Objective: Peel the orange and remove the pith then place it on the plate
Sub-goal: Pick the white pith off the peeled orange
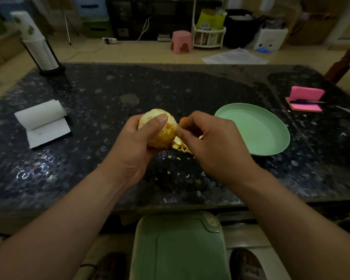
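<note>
We hold the orange [158, 128] above the dark table [109, 93], just left of centre. Our left hand [133, 152] curls around it from the near-left, thumb pressed across its top face. The fruit is nearly round, so no long axis matters. What matters is that its exposed side faces right, toward our right hand [214, 146].

That hand touches the orange's right flank with its fingers curled. Thumb and forefinger appear to pinch a flap of peel [179, 144] hanging at the lower right edge. Most of the skin is off, and pale pith covers the far half.

The green plate [257, 130] lies just right of our right hand, well clear of the left. We judge that the next pull should go rightward and down, away from the left-hand grip. Small scraps [178, 174] dot the table beneath.
</note>
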### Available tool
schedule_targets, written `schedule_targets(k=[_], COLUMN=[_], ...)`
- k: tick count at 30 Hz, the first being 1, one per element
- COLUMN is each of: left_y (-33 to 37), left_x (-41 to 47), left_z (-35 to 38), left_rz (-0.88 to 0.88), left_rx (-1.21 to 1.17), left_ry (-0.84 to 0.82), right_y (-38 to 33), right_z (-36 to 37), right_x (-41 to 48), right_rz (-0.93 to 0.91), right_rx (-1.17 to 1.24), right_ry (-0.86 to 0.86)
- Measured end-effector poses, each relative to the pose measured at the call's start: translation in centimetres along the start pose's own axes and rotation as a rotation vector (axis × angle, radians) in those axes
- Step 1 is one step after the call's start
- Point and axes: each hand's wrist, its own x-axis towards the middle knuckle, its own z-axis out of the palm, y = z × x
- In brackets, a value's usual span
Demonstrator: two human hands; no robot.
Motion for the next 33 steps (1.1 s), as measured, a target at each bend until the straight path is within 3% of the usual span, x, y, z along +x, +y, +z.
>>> schedule_targets(k=[8,17,33], left_y=[-0.2,0.7,1.5], left_x=[-0.8,-1.1,-1.6], left_z=[0.7,0.5,0.1], left_rz=[0.058,-0.084,-0.167], left_rx=[0.174,-0.152,-0.351], left_ry=[0.077,-0.084,-0.161], right_y=[0.2,0.6,-0.1], right_z=[0.2,-0.2,-1.1], right_x=[0.0,0.6,0.8], right_rz=[-0.061,0.177,0.26], right_rx=[-0.102,0.215,0.442], right_ry=[0.003,0.003,0.002])
